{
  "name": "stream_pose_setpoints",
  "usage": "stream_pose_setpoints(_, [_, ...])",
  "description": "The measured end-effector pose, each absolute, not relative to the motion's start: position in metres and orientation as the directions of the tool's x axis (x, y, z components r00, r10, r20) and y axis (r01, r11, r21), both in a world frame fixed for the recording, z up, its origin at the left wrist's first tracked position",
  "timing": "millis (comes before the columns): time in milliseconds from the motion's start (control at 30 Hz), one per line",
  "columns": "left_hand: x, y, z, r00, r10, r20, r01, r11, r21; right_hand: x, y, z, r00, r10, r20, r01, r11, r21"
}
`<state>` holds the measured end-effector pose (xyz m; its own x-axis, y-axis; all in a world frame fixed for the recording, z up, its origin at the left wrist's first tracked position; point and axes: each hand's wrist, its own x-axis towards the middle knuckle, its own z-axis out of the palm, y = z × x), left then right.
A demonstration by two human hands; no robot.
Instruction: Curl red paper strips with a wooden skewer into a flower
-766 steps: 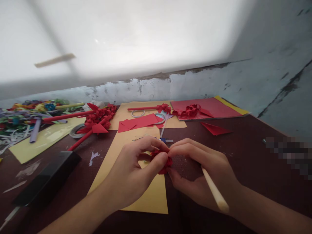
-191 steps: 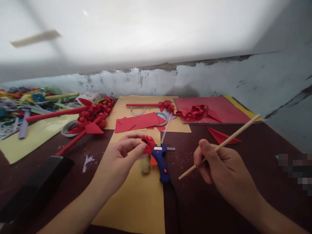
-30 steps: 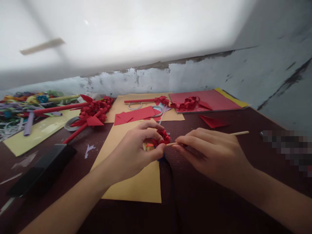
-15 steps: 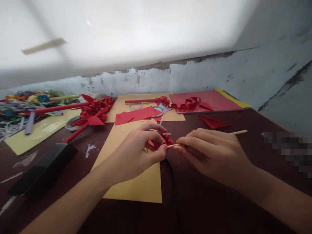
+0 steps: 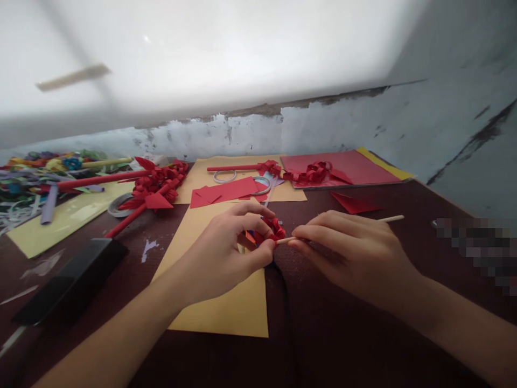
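Note:
My left hand (image 5: 238, 240) is closed in a pinch on a curled red paper strip (image 5: 277, 229), thumb against fingertips. Between the fingers of my right hand (image 5: 347, 245) runs a thin wooden stick (image 5: 390, 219). One end of the stick meets the red paper at my left thumb; the other sticks out past the back of my right hand. Something blue and orange behind my left fingers is mostly hidden. Under my left hand lies a yellow paper sheet (image 5: 226, 307).
Red paper flowers on stems (image 5: 155, 186) lie at the left, by a tape roll (image 5: 120, 205) and a black box-like object (image 5: 72, 285). Red cut paper (image 5: 226, 192), a coiled red strip (image 5: 315, 172) and a red folder (image 5: 347, 161) lie at the back. A dark cord (image 5: 286, 291) runs forward.
The stick has slid slightly left, and its far end now shows a little less beyond my right hand. The red curl at my left fingertips has turned slightly. Both hands have barely moved.

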<state>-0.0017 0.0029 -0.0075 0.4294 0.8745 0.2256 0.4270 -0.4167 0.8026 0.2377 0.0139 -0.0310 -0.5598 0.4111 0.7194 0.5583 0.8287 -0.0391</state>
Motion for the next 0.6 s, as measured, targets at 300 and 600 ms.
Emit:
stream_pose_setpoints(300, [-0.0024, 0.0053, -0.0078, 0.448, 0.869, 0.211, 0.426, -0.415, 0.804, 0.2384, 0.0138, -0.0305, -0.571, 0.419, 0.706, 0.565, 0.825, -0.033])
stream_pose_setpoints(600, [0.0007, 0.0032, -0.0098, 0.396, 0.894, 0.207, 0.425, -0.379, 0.822, 0.2359, 0.0119, -0.0300, -0.551, 0.378, 0.744, 0.558, 0.830, -0.008])
